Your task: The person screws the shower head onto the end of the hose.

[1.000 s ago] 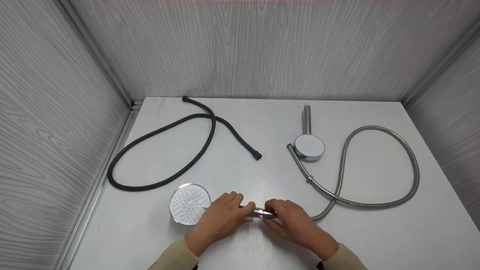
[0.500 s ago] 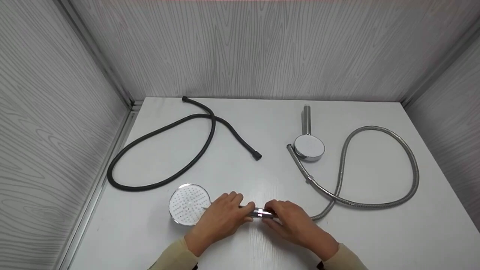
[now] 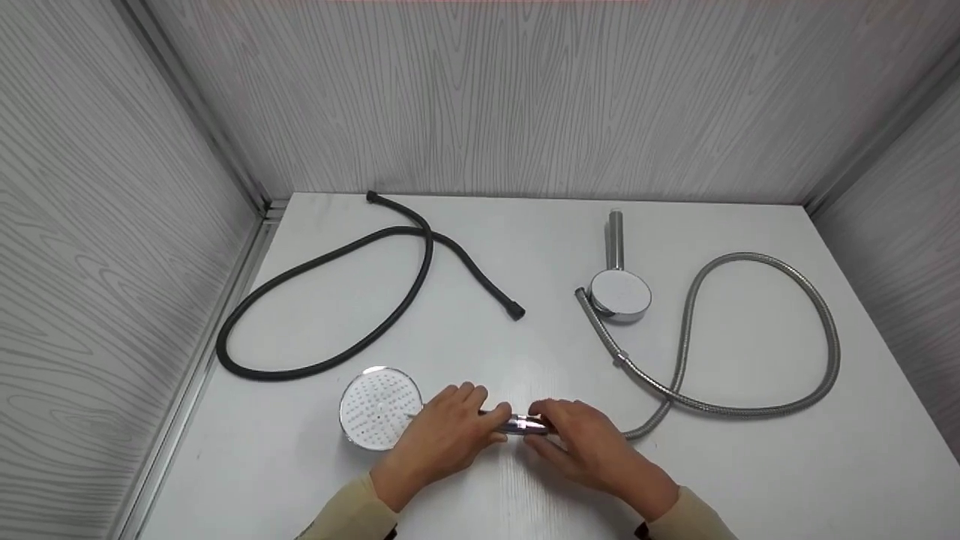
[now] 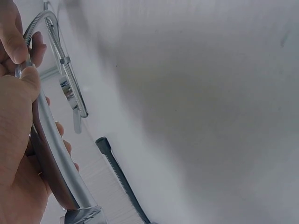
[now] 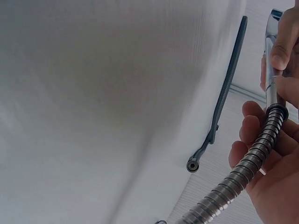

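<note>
My left hand grips the chrome handle of a round shower head, whose white, dotted face points up. Beyond the thumb, the handle's end points right, toward my right hand. There my right thumb and fingers pinch the end of a silver metal shower hose, lined up with the handle's end. The joint itself is partly hidden by the fingers, so I cannot tell how far the two are screwed together. From under my right palm the hose runs off to the right in a wide loop.
A black shower hose lies looped on the left of the white table. At the back right lies a second chrome shower head, close to the silver hose's free end. Wood-grain panels stand behind and at both sides.
Both hands stay in place on the handle and hose end. The right fingertips have shifted only very slightly at the joint.
</note>
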